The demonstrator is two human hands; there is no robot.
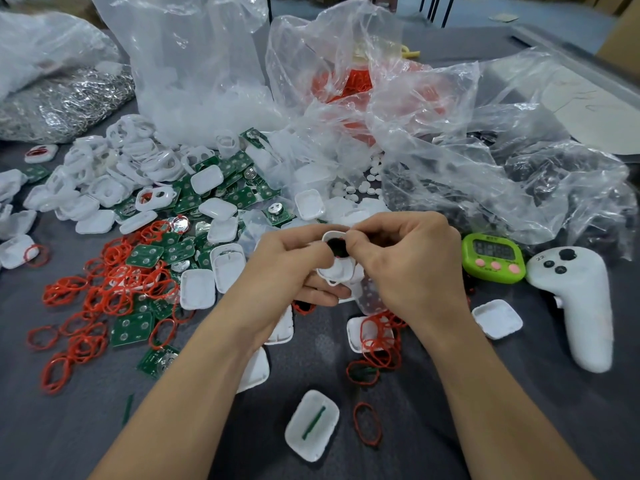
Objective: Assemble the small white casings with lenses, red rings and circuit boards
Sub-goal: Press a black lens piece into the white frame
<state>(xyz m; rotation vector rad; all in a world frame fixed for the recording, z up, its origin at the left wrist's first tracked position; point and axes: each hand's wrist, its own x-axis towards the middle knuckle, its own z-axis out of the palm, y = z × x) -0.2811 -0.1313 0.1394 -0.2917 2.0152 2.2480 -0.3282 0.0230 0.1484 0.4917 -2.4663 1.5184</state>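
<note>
Head view.
- **Item:** small white casing [338,270], above the middle of the table [41,438], lifted between both hands.
- **Hands:** left hand [287,268] curled round it from beneath. Right hand [405,268] pinches a dark round piece [336,247] at its opening.
- **Handling:** probably light, stiff, thin-walled and smooth, so apt to slip. Best held by the rim edges.
- **Red rings** [104,289], loose at left: soft, floppy.
- **Circuit boards** [144,255] among them: rigid, take by the edges.

you get bright, even light with soft shadows; glare streaks the plastic bags [415,109] at upper centre, and the frame's edges bend and blur.
</note>
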